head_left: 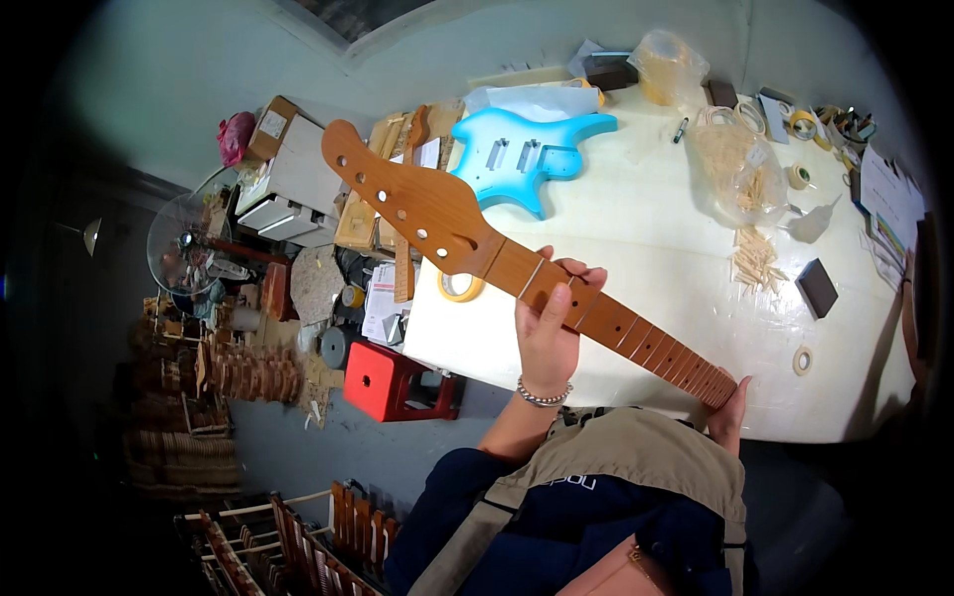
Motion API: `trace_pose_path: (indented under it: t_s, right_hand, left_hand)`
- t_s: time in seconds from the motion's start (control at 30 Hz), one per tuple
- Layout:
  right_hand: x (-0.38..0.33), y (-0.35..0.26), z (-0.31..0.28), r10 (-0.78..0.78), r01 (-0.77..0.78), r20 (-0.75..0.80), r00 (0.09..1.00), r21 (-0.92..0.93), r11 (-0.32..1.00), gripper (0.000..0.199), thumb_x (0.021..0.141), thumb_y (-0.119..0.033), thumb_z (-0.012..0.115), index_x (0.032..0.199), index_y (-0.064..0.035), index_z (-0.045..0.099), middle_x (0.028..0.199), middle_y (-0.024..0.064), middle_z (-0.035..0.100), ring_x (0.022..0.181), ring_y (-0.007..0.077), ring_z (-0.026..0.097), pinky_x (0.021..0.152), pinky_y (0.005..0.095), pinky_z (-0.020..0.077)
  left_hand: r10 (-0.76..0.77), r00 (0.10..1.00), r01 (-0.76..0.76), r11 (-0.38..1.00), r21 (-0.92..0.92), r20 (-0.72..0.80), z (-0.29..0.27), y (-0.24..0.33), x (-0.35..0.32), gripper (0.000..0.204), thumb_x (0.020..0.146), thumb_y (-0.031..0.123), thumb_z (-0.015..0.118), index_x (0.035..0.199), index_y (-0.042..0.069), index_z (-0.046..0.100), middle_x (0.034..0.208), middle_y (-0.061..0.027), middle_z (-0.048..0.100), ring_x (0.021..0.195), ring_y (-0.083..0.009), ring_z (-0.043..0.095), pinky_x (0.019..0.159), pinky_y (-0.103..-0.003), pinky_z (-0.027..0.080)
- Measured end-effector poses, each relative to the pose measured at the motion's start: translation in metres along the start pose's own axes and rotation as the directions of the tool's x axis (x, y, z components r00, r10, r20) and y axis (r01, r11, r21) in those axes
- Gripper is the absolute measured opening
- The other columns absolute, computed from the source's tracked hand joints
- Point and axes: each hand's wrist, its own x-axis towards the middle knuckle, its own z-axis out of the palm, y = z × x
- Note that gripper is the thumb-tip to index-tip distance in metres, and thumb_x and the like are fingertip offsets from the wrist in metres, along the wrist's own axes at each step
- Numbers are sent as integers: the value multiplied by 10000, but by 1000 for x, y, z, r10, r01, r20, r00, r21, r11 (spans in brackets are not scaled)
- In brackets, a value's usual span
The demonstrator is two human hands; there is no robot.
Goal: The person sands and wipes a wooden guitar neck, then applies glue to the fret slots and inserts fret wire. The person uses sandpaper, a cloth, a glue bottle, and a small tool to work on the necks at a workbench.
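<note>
A wooden guitar neck [527,273] is held up over the near edge of a white table [646,248], slanting from its headstock at upper left down to its heel at lower right. The headstock has a row of tuner holes, and frets cross the fingerboard. The left hand [550,323] wraps around the neck near the middle, thumb on the near side and fingers curled over the far edge; a bead bracelet [544,395] sits on that wrist. The right hand [730,412] supports the heel end, its fingers against the end of the neck; how far they close around it I cannot tell.

Just under the neck a roll of yellow tape [459,288] lies at the table's left edge. Farther back lies a blue guitar body [525,154]. To the right are a bag of wooden sticks [735,164], loose sticks [755,260] and a dark block [817,286]. Left of the table, on the floor, stand a red stool [393,382] and a fan [189,243].
</note>
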Motion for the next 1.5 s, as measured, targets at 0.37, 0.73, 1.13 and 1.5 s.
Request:
trace_pose_path:
  t_s: [0.37,0.73,1.13,1.5]
  right_hand:
    - [-5,0,-18,76,-83,-88,993,-85,993,663,881,-643,277,1052,-69,561,1027,72,586,957,226,541,824,395,428]
    - [-7,-2,-11,75,-82,-82,994,-88,993,694,868,-657,294,1145,-57,507,1090,83,566,998,238,534,851,403,428]
    - [9,7,-30,50,-53,-35,998,-75,996,688,864,-658,310,1223,-89,452,1157,83,532,1051,252,509,864,429,412]
    - [12,15,-36,-77,96,-69,995,352,931,346,859,-340,358,909,-58,552,906,118,599,904,277,555,840,439,428]
  left_hand:
    - [148,979,-120,975,-185,143,11,28,4,828,836,680,281,1371,49,245,1082,-132,507,996,-282,534,959,-545,344]
    - [223,949,-171,958,-230,223,23,30,4,934,806,749,150,1290,-37,291,1159,-183,479,1023,-323,535,938,-494,369]
    - [200,947,-176,978,-114,251,27,31,7,834,852,688,186,1244,-33,331,1154,-170,492,1023,-314,554,917,-450,409]
    - [158,961,-120,978,-171,227,35,28,6,851,850,693,157,1392,39,205,986,-91,500,826,-213,563,763,-439,490]
